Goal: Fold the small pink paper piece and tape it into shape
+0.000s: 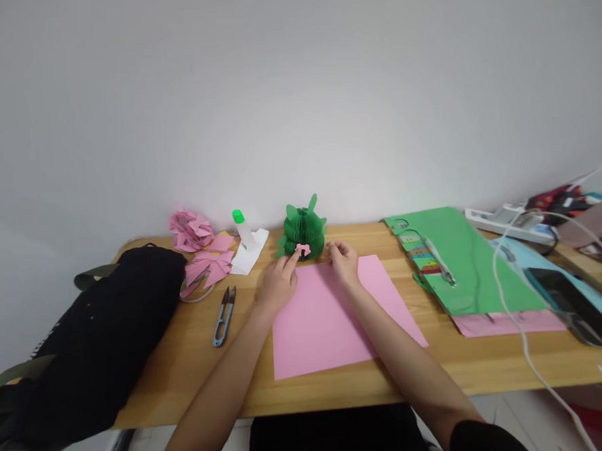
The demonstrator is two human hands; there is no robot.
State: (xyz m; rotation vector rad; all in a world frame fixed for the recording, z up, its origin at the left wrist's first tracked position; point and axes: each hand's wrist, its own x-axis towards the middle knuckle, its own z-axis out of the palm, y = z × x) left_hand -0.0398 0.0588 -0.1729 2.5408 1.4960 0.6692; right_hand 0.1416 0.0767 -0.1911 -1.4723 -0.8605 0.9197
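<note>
A green folded-paper ball (304,225) with leaf-like green pieces stands near the wall. A small pink paper bow (303,249) sits on its lower front. My left hand (278,281) reaches in from the left, its index finger stretched out and touching the bow. Just right of the ball, my right hand (342,258) has its fingers curled together in a pinch; whether something small is between them I cannot make out. Under both forearms lies a pink paper sheet (317,326), flat on the wooden table (188,389).
Thread snips (224,316) lie left of the sheet. A green-capped glue bottle (245,229) stands on white paper, beside crumpled pink scraps (192,230). A black bag (114,339) covers the left side. Green sheets (487,268), a phone (576,307) and a white cable (522,334) occupy the right.
</note>
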